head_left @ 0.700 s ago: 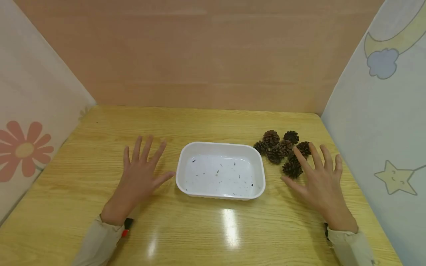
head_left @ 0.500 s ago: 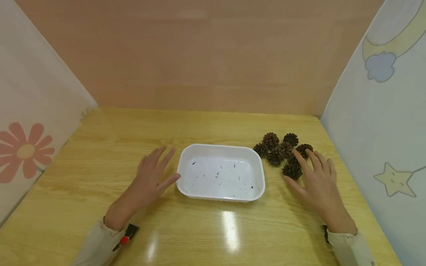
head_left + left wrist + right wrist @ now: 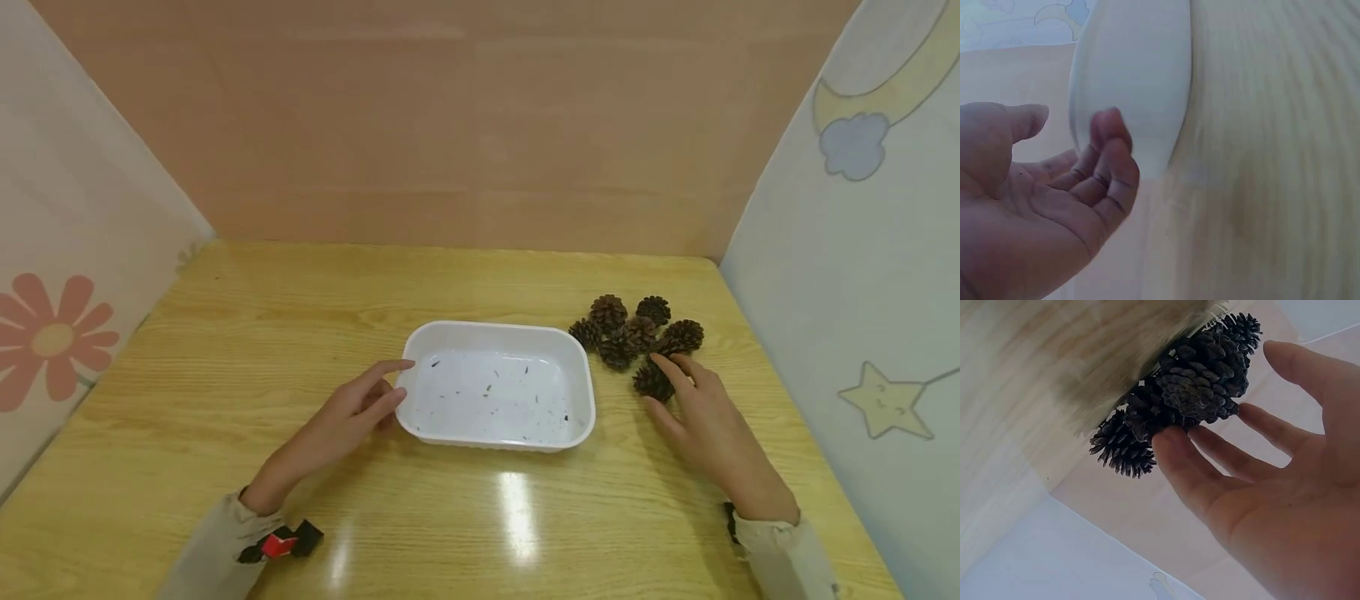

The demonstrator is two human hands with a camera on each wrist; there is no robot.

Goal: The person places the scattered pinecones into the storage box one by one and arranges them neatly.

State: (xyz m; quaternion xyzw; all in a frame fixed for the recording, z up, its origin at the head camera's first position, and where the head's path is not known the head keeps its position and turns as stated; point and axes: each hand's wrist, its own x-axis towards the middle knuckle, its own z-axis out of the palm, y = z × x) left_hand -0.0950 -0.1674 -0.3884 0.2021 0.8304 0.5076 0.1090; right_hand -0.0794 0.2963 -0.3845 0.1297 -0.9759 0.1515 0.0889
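Observation:
A white plastic tray [image 3: 483, 335] with small dark scraps on its floor sits mid-table in the head view. My left hand [image 3: 337, 429] is at its left end, index finger and thumb tip overlapping the rim. The left wrist view shows that hand's fingers [image 3: 1122, 172] loosely bent beside the tray's outer wall [image 3: 1135, 69], thumb apart from them. To the right of the tray lies a cluster of pine cones. My right hand [image 3: 708, 425] has its relaxed fingers and thumb spread around the nearest pine cone [image 3: 651, 383], whose scaly end [image 3: 1200, 384] faces the palm in the right wrist view.
Several other pine cones [image 3: 618, 346] lie close together behind the nearest one. The wooden tabletop [image 3: 247, 333] meets a brown back panel [image 3: 480, 125], with printed side panels [image 3: 840, 292] at left and right. Black and red straps [image 3: 277, 546] show at the left sleeve.
My left hand has swung right from beside the tray to its rim, its spread fingers bending. My right hand has lowered, its fingers drawing in around the nearest pine cone.

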